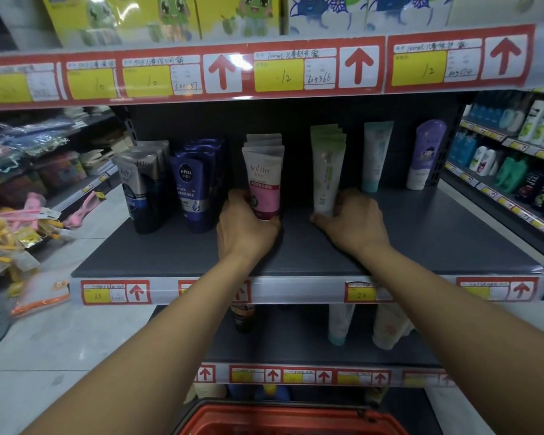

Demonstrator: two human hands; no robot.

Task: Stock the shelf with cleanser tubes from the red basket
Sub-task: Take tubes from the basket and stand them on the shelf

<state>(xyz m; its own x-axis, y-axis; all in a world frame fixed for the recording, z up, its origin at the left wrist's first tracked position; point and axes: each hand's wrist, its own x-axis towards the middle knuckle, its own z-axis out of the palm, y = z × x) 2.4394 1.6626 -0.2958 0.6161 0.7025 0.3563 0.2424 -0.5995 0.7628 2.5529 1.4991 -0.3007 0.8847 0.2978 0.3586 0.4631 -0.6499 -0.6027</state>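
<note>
Your left hand is wrapped around the base of the pink tube, which stands upright on the shelf at the front of its row. Your right hand pinches the foot of the green tube just beside it, also upright. Blue tubes stand to the left, a purple tube far right. The red basket sits below, at the frame's bottom edge

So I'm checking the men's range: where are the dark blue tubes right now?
In the head view, the dark blue tubes stand left of centre on the grey shelf, between the silver tubes and the pink tube.
</note>
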